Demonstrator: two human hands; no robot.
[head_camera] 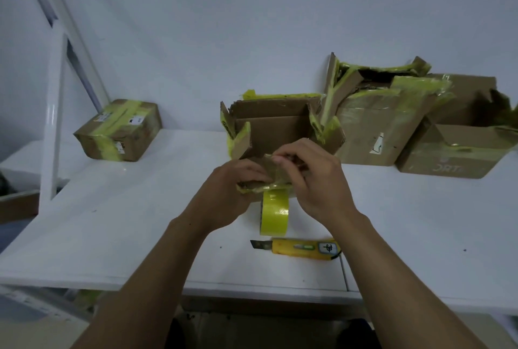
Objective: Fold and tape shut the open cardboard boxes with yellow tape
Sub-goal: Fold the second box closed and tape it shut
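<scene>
entry 1, open box [273, 124], table [112, 222] centre: i log my left hand [232, 188] and right hand [316, 180] pinching its near flap [270, 166], fingers curled on it. entry 2, yellow tape roll [274, 215], on edge, just at its 6 o'clock; utility knife [301, 249] further at 6. entry 3, taped box [120, 130] at 9, torn box [375, 124] and low box [448, 152] at 3

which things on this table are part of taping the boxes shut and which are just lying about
For the job: middle open box, its near flap gripped by the left hand and right hand; yellow tape roll; yellow utility knife; tall open box and low open box on the right.
Lying about: sealed box at far left, already taped; white frame post.
</scene>
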